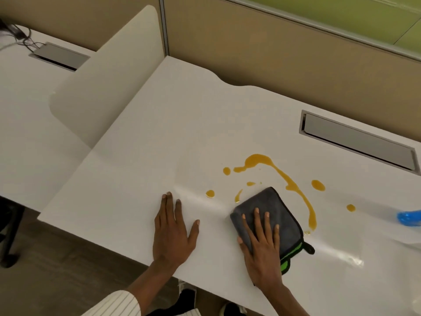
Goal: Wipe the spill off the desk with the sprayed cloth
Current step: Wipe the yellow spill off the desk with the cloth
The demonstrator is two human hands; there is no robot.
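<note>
An orange spill curls across the white desk in a long streak, with several separate drops around it. A folded grey cloth with green and black trim lies flat on the desk at the spill's near edge. My right hand presses down on top of the cloth, fingers spread. To the left, my left hand rests flat on the bare desk with its fingers apart, holding nothing.
A blue object, blurred, sits at the right edge of the desk. A grey cable tray lid is set into the desk behind the spill. A cream divider panel stands on the left; beyond it is another desk with cables.
</note>
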